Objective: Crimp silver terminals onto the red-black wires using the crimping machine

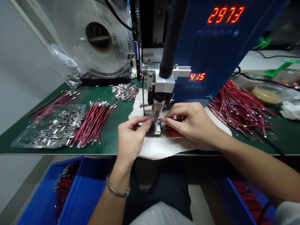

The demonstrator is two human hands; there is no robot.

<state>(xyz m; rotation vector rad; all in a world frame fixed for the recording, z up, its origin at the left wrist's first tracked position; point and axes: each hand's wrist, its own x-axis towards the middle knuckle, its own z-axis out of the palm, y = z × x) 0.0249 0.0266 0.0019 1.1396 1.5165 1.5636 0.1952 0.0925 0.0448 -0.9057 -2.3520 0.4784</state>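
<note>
My left hand (131, 134) is closed in a pinch, thumb against forefinger, just left of the spring-wrapped tip (158, 108) of a bench machine. On the other side of that tip, my right hand (189, 120) is pinched too, its fingertips almost meeting the left ones. Whatever either pinch holds is too small or hidden to make out. Below the tip sits a small metal block (157, 128). A bundle of red wires (172, 132) lies under my right hand, partly covered by it, on a white sheet (157, 148).
The machine's blue housing (199, 47) rises behind my hands. Left are loose metal parts (126, 91), a bag of metal parts (58, 128) and red wires with metal ends (93, 122). A red wire heap (241, 107) lies right. Blue bins (90, 184) stand below the green tabletop (105, 147).
</note>
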